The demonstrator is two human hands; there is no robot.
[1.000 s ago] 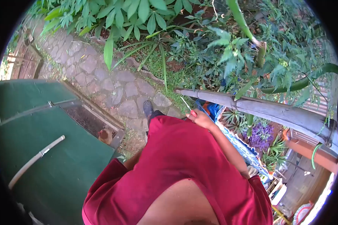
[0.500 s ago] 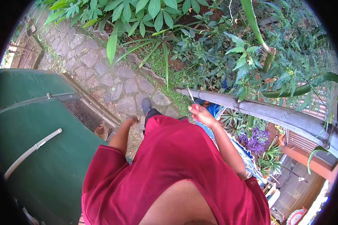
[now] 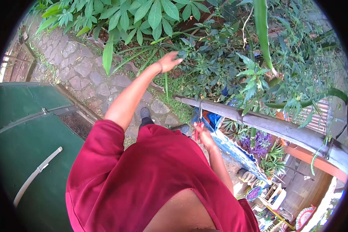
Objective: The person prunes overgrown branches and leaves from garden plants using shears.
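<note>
My left hand (image 3: pixel 169 62) is stretched out over the edge of the stone path, with its fingers apart and nothing in it. It is nearest to the long narrow leaves and the leafy green plants (image 3: pixel 208 58). My right hand (image 3: pixel 202 135) is closed around the red handles of a cutting tool (image 3: pixel 200 112), either scissors or shears. The metal blades point up toward the grey pole (image 3: pixel 236 112). Below the pole, close to my right hand, is a blue container or sheet (image 3: pixel 236 149) with worn white patches.
A green panelled cover (image 3: pixel 34 147) with a pale pipe (image 3: pixel 36 176) on it stands at the left. The stone path (image 3: pixel 83 69) runs to the upper left. Purple plants (image 3: pixel 259 143) grow at the right. A thick green stem (image 3: pixel 261 34) hangs at the upper right.
My left hand has moved from beside the green cover up and forward to the plants, with its fingers now spread. My right hand still holds the red-handled tool, slightly lower in view.
</note>
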